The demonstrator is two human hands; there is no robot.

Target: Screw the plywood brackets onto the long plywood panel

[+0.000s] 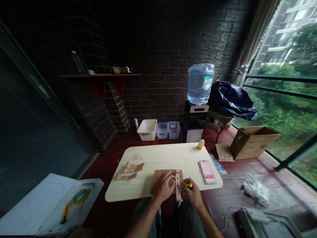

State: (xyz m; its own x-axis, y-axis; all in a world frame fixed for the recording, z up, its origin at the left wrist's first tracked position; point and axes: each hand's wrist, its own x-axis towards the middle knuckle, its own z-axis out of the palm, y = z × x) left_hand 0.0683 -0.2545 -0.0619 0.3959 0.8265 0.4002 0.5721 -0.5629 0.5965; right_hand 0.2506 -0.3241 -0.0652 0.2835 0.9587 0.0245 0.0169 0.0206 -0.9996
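Worktop [116, 188] is spread across the lower centre of the frame, its corners rounded. Close to its near edge, a brown block [155, 181] is partly covered by the left hand [166, 185], whose fingers are bent; whether anything is gripped by it cannot be told. Over the block's right side a wooden strip [177, 180] is laid, its lower end seen past the near edge. In the right hand [193, 194], just right of the strip, a screwdriver [190, 185] is held, tip up. Toward the worktop's left edge, curved wooden pieces [126, 177] are set down, with small screws [138, 157] above them in the frame. The widest open stretch is found between the screws and a yellow-based container [200, 145], placed near the far right corner. Room to the right of the hands is narrowed by a pixelated pink item [207, 172].
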